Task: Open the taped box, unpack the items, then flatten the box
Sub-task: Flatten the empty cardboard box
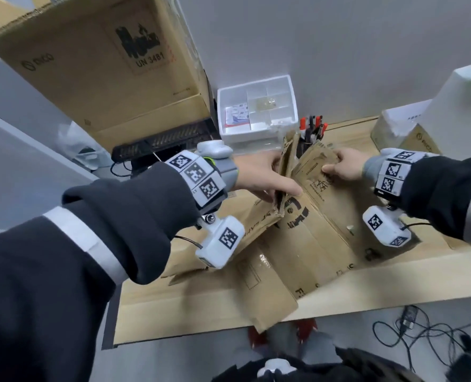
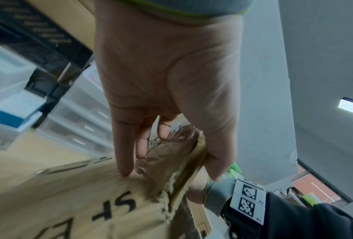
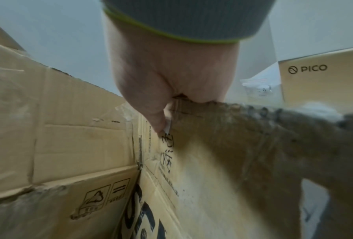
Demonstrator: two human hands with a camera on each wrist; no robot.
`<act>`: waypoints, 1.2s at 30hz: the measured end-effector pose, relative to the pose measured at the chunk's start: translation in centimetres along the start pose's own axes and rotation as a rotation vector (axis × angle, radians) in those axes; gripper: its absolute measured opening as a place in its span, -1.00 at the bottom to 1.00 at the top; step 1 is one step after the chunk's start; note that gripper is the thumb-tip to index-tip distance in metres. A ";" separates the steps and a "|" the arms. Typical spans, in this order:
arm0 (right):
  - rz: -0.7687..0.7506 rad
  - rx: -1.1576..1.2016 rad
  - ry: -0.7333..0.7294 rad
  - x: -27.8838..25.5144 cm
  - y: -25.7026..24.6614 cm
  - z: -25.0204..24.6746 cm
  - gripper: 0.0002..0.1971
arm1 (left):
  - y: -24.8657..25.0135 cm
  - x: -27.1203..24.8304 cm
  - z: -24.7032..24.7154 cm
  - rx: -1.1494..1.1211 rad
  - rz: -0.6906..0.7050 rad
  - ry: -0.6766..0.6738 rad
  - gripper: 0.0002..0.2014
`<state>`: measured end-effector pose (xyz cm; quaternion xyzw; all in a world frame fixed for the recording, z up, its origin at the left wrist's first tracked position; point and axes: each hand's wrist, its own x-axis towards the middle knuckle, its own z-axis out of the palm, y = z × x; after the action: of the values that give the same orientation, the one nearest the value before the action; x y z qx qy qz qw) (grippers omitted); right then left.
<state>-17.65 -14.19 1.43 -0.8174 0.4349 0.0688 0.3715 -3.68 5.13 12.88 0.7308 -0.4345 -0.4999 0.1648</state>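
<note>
Cardboard fills the middle of the head view: the brown printed shipping box [image 1: 297,238], already opened and splayed out, lies half collapsed on the pale wooden tabletop [image 1: 394,279], its panels spreading from the centre toward 6 o'clock, where one long flap hangs over the table's near edge. At the box's far end, toward 12 o'clock, two torn flaps stand up. The left hand [image 1: 259,176] comes in from 9 o'clock and pinches the upright flap on its side, thumb on one face and fingers on the other; the left wrist view shows the ragged corrugated edge clamped between thumb and fingers [image 2: 126,155]. The right hand [image 1: 344,165] comes in from 3 o'clock and grips the other flap along its top edge, thumb pressed on the printed face and fingers curled over the back; the right wrist view shows the thumb lying beside handwritten black characters. Behind the flaps, at 12 o'clock against the grey wall, stands a dark pen holder with red and black pens [image 1: 311,133], and just beside it at 11 o'clock a white foam tray with compartments [image 1: 256,108]. A large brown carton printed UN 3481 [image 1: 104,64] rises at 10 o'clock, and a pale carton marked PICO [image 3: 323,80] sits at 2 o'clock
</note>
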 end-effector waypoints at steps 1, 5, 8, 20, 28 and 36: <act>0.013 -0.010 -0.007 -0.1 0.5 0.1 -0.58 | -0.1 0.5 0.8 -0.005 0.000 -0.017 -0.34; 0.005 -0.030 -0.072 0.3 2.0 0.7 -0.63 | -0.2 1.8 3.7 0.053 -0.027 -0.079 -0.40; 0.048 0.003 -0.130 -0.3 3.0 1.0 -0.75 | -0.9 2.5 5.5 0.166 -0.054 -0.085 -0.27; 0.358 0.456 -0.530 -2.2 6.9 1.3 0.01 | -3.1 5.2 8.4 0.225 -0.200 -0.265 -0.34; 0.263 0.032 -0.528 -2.4 5.0 -0.3 -0.59 | -4.7 5.0 10.4 0.308 -0.263 -0.438 -0.41; 0.213 -0.541 -0.474 -1.5 7.3 3.1 -0.47 | -9.4 4.5 10.8 0.477 -0.334 -0.406 -0.52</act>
<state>-23.45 -13.65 -4.08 -0.7977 0.3854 0.4066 0.2231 -8.14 8.97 -0.88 0.6953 -0.4375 -0.5396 -0.1842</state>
